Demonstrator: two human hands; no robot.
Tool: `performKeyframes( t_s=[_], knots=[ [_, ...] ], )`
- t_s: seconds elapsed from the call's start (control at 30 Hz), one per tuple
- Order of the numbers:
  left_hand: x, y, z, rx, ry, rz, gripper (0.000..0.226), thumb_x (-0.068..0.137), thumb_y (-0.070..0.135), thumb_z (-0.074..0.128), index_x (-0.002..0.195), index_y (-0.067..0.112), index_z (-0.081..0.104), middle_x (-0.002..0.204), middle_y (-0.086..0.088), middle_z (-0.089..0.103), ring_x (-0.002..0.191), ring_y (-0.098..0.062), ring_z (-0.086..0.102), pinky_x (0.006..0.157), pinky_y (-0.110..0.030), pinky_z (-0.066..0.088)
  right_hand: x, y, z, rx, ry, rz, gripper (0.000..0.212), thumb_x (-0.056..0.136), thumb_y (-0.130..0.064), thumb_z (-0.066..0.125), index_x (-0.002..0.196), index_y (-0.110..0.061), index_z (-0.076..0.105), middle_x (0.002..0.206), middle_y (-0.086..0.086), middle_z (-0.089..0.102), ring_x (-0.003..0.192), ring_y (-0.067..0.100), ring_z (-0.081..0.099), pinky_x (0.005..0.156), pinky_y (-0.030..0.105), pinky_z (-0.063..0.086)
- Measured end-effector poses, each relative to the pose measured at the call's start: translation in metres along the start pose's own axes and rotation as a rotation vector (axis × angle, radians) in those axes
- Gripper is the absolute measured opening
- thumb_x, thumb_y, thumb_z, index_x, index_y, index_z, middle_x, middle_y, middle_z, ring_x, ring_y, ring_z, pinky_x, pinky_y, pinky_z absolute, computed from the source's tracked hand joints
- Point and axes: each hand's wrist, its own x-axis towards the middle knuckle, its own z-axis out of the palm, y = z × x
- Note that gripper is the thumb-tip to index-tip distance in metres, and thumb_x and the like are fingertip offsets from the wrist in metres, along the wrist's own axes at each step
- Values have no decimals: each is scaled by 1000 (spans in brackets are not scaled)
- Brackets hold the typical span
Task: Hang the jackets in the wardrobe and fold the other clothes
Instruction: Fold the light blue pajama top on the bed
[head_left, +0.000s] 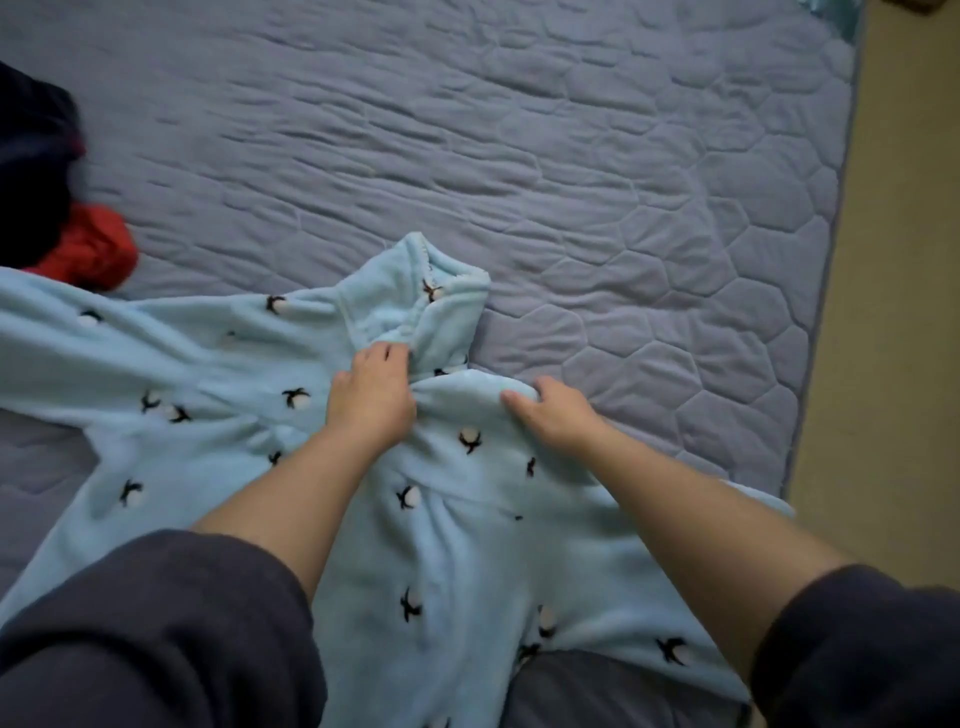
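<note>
Folding looks to be in hand. The left hand (371, 395) bunches the fleece (467, 545) just below its collar (441, 301), and the right hand (556, 415) curls its fingers over a fold close beside. From both grips the body runs back toward the person across the bed (571, 156), with a sleeve (104, 338) trailing off left. Next, probably, that sleeve must be brought in flat.

A grey-blue quilted bed cover (545, 135), stitched in honeycomb cells and rumpled into long creases across its middle, fills most of the view. Tan floor (904, 322) runs along its right edge. A scrap of shiny teal fabric (845, 20) shows at the bed's far right corner.
</note>
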Motion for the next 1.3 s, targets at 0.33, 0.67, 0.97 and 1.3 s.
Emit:
performKeyframes(
  t_s=[0.33,0.67,0.97,1.3],
  knots=[
    [123,-50,1,-97,196,-204,21,95,27,46,113,16,50,123,-16,57,120,-31,48,109,-52,18,85,-58,9,540,-63,-131,20,91,-17,58,111,-14,61,111,10,68,99,25,66,89,40,54],
    [180,-93,35,-239,191,-418,34,101,33,26,114,9,47,128,-20,50,119,-38,46,97,-49,30,171,-91,21,372,80,-84,26,96,-34,47,86,-14,62,88,4,64,87,24,59,74,32,45],
    [165,-88,35,-359,407,-347,46,97,37,39,133,8,38,138,-20,42,128,-37,37,104,-50,26,180,-91,18,497,136,-95,44,94,-35,54,55,-18,45,58,-3,48,56,13,43,58,30,37],
    [55,-74,99,-65,99,-311,74,87,64,17,151,30,2,158,-15,-2,145,-34,-2,109,-66,4,99,-30,-7,71,-388,-8,39,72,-67,64,88,-32,65,90,-18,65,80,1,64,70,22,50]
  ],
)
